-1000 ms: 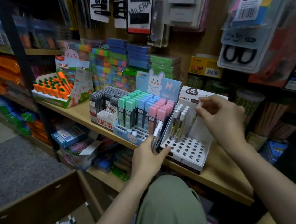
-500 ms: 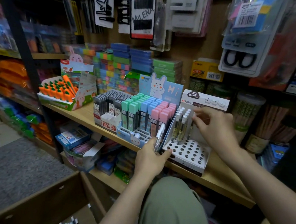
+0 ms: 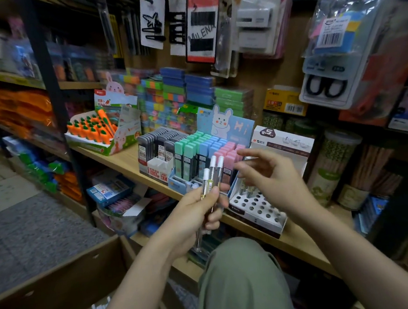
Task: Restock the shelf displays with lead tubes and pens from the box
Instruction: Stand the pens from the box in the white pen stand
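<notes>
White-capped pens (image 3: 212, 178), tips hidden

Pen display (image 3: 258, 209) right of lead tubes (image 3: 197, 152)

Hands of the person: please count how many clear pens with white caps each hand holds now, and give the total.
Left hand: 3 clear white-capped pens, gripped as a bunch
Right hand: 0, it holds nothing
Total: 3
</notes>
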`<state>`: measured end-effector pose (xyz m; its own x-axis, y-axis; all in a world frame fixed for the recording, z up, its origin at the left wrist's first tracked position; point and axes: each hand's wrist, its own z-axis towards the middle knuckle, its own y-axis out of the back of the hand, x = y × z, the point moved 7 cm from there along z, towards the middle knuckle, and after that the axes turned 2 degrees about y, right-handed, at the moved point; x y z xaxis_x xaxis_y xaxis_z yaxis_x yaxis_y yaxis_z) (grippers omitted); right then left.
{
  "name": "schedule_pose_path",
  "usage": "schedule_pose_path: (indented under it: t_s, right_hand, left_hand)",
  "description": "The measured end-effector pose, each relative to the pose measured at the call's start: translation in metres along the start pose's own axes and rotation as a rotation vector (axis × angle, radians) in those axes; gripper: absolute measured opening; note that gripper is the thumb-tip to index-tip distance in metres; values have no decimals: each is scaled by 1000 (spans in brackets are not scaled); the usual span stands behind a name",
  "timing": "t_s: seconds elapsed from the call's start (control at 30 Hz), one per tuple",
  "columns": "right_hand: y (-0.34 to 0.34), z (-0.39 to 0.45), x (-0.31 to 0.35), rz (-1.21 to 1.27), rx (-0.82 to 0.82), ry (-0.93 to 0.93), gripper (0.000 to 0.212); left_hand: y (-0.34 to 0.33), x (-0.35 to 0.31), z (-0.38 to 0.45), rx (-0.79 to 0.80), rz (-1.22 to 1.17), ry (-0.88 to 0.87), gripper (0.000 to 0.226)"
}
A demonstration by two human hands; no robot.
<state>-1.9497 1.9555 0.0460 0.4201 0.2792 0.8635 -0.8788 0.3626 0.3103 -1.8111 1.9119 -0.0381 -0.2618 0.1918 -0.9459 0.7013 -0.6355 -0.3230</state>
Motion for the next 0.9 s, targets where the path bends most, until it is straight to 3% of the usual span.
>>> schedule_pose_path:
  t_s: [0.13,0.3,0.4,0.5,0.6,0.67,0.9]
  right_hand:
    - [-18,2,13,89,18,13,27]
    - [-14,-2,17,168,-43,20,25]
    - [-12,-6,17,161,25,38,30]
    - [4,-4,17,113,-10,49,33]
    - [49,7,22,-68,-242,166,35]
    - [69,10,24,-261,-348,270,33]
    - [56,8,-12,-437,-343,352,32]
  left_hand:
    - [-13,-6,-9,94,86,26,27]
    - [-25,-17,-12,174,-57,9,24]
    - [-31,-18,-13,213,-50,38,29]
    - [-20,-12,-5,62,64,52,27]
    - [6,-8,2,-205,221,-6,25]
    - [18,-5,2,-294,318,-19,22]
    - [15,14,7,-281,376,49,21]
